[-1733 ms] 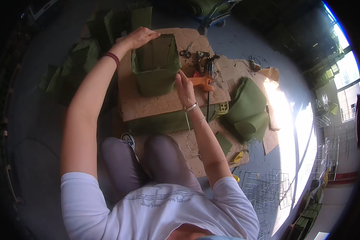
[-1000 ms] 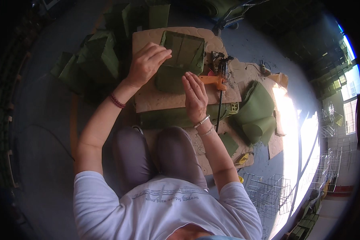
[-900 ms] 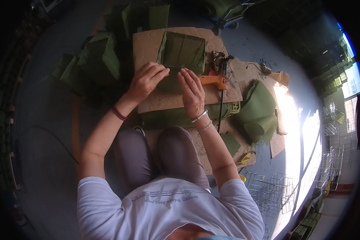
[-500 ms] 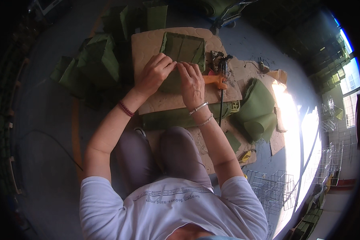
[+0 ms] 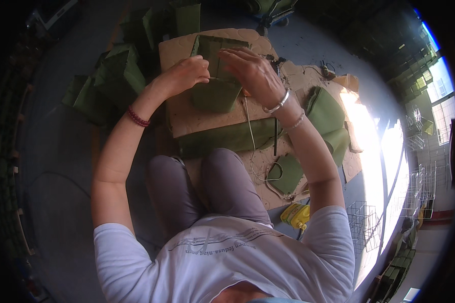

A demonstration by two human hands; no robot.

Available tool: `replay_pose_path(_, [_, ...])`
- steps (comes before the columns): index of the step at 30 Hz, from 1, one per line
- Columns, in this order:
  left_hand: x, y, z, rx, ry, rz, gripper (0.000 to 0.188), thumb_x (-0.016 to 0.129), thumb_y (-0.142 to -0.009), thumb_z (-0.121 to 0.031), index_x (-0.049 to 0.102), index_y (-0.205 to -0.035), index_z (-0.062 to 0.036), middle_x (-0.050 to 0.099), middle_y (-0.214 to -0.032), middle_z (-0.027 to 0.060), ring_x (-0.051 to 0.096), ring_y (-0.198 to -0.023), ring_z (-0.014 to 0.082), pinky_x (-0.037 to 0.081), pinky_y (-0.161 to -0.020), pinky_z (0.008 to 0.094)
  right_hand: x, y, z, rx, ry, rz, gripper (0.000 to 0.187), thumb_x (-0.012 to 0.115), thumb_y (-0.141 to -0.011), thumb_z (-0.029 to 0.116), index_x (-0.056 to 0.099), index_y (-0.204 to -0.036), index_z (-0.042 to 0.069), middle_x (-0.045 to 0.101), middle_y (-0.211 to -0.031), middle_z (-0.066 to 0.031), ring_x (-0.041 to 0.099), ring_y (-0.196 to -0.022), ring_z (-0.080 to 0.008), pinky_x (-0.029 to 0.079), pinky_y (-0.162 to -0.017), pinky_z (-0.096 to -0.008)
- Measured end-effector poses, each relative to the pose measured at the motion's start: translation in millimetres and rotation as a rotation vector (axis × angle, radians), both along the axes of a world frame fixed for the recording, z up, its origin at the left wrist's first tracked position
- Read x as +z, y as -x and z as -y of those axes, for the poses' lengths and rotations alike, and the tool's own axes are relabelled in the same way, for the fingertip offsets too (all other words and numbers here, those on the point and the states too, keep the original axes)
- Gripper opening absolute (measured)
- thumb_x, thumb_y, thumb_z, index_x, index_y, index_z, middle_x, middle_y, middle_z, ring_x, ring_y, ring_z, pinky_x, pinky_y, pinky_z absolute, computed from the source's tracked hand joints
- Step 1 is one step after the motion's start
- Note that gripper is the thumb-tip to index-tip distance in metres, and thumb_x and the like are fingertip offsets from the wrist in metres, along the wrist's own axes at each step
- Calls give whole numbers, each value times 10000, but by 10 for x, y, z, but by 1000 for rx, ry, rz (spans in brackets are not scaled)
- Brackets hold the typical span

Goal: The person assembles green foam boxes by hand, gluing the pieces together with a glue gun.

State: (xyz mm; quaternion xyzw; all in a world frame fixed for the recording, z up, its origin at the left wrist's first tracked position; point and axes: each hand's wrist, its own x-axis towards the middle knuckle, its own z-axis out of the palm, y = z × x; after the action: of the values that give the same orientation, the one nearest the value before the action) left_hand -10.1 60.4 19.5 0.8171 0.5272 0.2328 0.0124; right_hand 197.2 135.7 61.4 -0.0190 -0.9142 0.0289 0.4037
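"What materials show in the head view?"

"Mostly matte green sheet, felt-like. Bent sheets point(image 5: 326, 111) curve at the right, a flat offcut point(image 5: 287, 174) lies below them, and angular green boxes point(image 5: 120, 76) cluster at the left. A thin pale cord point(image 5: 252, 134) loops down the middle."

"And the piece being worked on?"

"A green container point(image 5: 216, 97), boxy and open-topped, with rough edges. It's on the brown cardboard point(image 5: 187, 122), in front of the person, its opening partly hidden by the right hand point(image 5: 254, 73)."

"How's each grip?"

"The left hand point(image 5: 191, 73) has its fingers curled in and pressed together beside the opening; whether they pinch anything thin, I can't tell. The right has long, straightened fingers over the opening; its thumb is hidden, so I can't tell how far its grip is spread, or whether it touches the container."
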Motion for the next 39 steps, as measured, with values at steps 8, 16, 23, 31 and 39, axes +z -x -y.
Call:
replay_pose_path(8, [-171,-298,417,110,-479,-35,196,655,-776,-22,666,-969,5,603,-915,74,584,-900,225,504,-756,347,-740,-797,97,-145,245,-45,310,607,-806,-29,642,-1111,13,647,-1117,-140,607,-1039,-318,507,-875,-375])
replay_pose_path(16, [-417,-485,248,128,-595,-166,322,617,-724,-15,661,-1042,9,606,-994,58,570,-971,201,500,-846,310,-929,-587,-76,-70,200,-25,346,604,-796,-26,631,-1140,4,635,-1175,-140,586,-1123,-318,494,-935,-382])
replay_pose_path(23, [-407,-441,86,83,-482,51,277,673,-720,34,671,-995,4,583,-891,74,573,-863,226,501,-748,340,-850,-472,-275,-33,147,56,423,604,-770,-21,592,-1193,8,583,-1270,-130,531,-1207,-304,476,-975,-382])
replay_pose_path(31, [-22,-94,133,-125,-184,164,170,678,-755,11,672,-924,11,565,-832,71,550,-816,223,480,-685,347,-627,-336,-276,51,-12,172,403,583,-751,36,597,-1153,14,592,-1202,-114,539,-1172,-282,483,-959,-370])
replay_pose_path(39, [-368,-405,503,66,-590,-7,243,712,-721,-10,689,-962,-25,627,-963,47,592,-898,215,515,-744,330,-733,-254,-283,100,-85,160,345,590,-714,58,622,-1052,-2,608,-1101,-110,571,-1087,-272,517,-895,-357])
